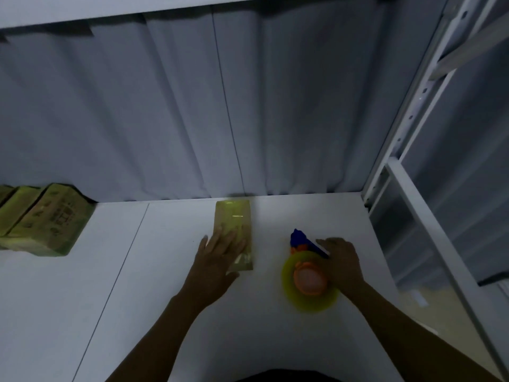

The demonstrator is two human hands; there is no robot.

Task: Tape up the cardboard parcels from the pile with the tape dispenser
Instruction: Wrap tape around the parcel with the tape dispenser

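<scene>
The flat brown cardboard parcel (234, 230) lay on the white desk (137, 299) in the head view, the only view given. It was directly under and ahead of the left hand (220, 255). Its long axis ran straight away from the person toward the grey curtain (248, 106). A glossy strip seemed to run along its top, though the dim light left that uncertain.

The left hand rested flat on the near half of the parcel, fingers straight and spread, pressing rather than gripping. The right hand (340, 263) was just to the right of the parcel, apart from it. Its fingers were curled onto the blue handle of the tape dispenser (305, 271) with its yellow roll and orange hub. The dispenser sat between the two hands, its blue nose pointing away, roughly parallel to the parcel. By my reading, the right hand was the nearer one for carrying tape across, with a short sideways move to the left.

The pile (41, 221) of brown parcels stood well to the left of the left hand, against the curtain.

Counted: one parcel under the hand, one dispenser, two hands, and at least three parcels in the pile, which the frame edge cut off.
</scene>
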